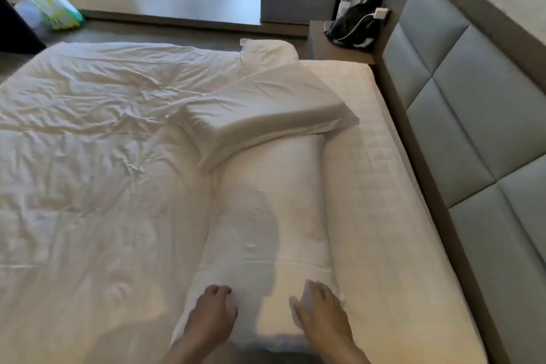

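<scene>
You are reaching both forearms forward, left hand (213,309) and right hand (320,312) curling their fingers into the near end of the white pillow (266,201), which is lying lengthwise between duvet (97,156) and headboard (461,115).

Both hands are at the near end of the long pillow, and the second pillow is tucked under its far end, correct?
Not quite. The head view shows the second pillow lying on top of the far end of the long pillow, not under it. The left hand and right hand are at its near end, as you said.
</scene>
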